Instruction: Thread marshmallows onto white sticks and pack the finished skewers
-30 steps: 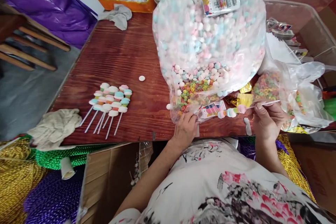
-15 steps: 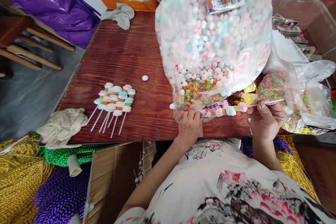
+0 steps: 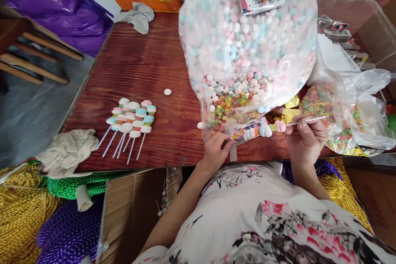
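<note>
Head view looks down, seemingly near the table (image 3: 145, 62).

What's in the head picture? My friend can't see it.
A right hand holds a thin white stick of round pastel candies by a colourful printed wrapper in the left hand. Beyond lies a big clear plastic bag of candies; more candy sticks rest leftward on the reddish-brown wooden table.

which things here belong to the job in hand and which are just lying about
Job, probably:
loaded stick in the right hand
printed wrapper at the left hand
bag of pastel pieces
bag of coloured rings
other sticks

Lying about, probably:
beige cloth
grey cloth
orange box
</note>
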`<state>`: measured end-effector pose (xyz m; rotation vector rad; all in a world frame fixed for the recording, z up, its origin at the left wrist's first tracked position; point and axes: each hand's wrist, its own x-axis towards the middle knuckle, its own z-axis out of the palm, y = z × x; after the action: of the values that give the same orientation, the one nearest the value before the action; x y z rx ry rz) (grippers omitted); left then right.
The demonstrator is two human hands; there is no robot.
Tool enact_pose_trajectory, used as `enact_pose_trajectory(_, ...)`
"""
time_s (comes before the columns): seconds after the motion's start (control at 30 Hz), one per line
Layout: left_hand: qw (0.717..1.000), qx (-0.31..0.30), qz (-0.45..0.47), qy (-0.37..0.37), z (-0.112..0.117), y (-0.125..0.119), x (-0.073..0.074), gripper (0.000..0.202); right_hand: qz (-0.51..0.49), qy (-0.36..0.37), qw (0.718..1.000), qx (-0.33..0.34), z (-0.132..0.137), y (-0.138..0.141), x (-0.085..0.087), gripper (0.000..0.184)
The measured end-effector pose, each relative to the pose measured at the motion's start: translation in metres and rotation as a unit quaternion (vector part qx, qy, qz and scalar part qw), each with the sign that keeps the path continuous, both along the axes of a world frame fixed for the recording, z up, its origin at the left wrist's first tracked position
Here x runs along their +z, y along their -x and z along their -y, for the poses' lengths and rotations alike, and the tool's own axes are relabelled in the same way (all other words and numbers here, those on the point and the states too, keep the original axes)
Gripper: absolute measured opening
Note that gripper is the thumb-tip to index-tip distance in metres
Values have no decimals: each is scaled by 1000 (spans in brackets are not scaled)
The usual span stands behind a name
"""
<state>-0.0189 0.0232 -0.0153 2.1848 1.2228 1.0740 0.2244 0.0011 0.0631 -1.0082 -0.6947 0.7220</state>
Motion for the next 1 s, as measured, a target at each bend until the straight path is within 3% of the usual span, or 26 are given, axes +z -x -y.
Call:
enact_pose_trajectory(0.23,997,-38,-44,-59,-1,3,-2,13,10,-12,1000,15,-5,10,-3,7)
enact_pose_trajectory(0.4,997,-28,-30,-63,0,1,3,12,45,-19,998,27,0,14,-2,9)
enact_pose_trajectory(0.57,996,-55,-13,-72,0,2,7,11,92,-41,990,100,5,9,2,5)
enact_pose_trajectory(0.77,987,-133,27,-84,-2,-1,11,16,120,-66,977,162,0,7,10,8)
enact_pose_trajectory(1.0,979,-187,82,6,-6,-15,19,37,140,-57,969,196,-2,25,5,12)
